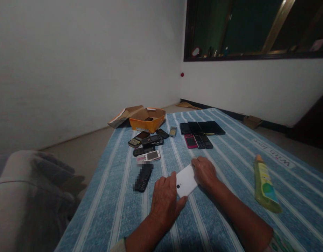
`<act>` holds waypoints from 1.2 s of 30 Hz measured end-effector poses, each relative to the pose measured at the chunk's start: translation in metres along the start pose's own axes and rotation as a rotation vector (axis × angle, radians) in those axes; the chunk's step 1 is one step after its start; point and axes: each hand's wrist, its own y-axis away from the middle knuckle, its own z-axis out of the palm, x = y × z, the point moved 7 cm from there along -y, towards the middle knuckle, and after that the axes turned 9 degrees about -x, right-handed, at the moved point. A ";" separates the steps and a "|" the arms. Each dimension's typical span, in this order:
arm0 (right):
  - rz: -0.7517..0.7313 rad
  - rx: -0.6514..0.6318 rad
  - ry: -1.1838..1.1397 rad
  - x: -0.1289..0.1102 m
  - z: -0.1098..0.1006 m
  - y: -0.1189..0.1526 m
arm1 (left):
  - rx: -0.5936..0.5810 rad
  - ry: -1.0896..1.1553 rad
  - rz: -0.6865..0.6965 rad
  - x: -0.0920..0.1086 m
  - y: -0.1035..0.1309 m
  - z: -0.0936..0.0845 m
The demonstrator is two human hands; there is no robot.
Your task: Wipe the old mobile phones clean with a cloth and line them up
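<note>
White phone (187, 181), camera side up | my left hand (165, 196) clamps its 8 o'clock end; my right hand (204, 171) grips 2 o'clock | bottle (266, 187): 3 o'clock.

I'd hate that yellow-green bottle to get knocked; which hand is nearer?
Right. The right hand is at the white smartphone's right edge, left of the bottle; the left hand is farther away, at the phone's left side.

Blue cloth (229, 164) with whitish stripes, white phone (187, 181), pink-edged phone (190, 141), yellow-orange box (142, 125), yellow-green bottle (266, 189) with orange cap (258, 158), green pattern on my right sleeve (280, 242)
</note>
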 end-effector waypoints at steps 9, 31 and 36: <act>0.024 -0.010 0.042 0.000 0.005 0.004 | -0.047 -0.004 -0.016 -0.001 0.001 0.003; 0.060 0.087 0.053 0.010 0.019 0.064 | 0.014 -0.020 0.026 0.001 0.002 0.002; 0.113 0.058 0.009 0.021 0.010 0.055 | -0.033 -0.001 0.017 0.002 0.001 0.002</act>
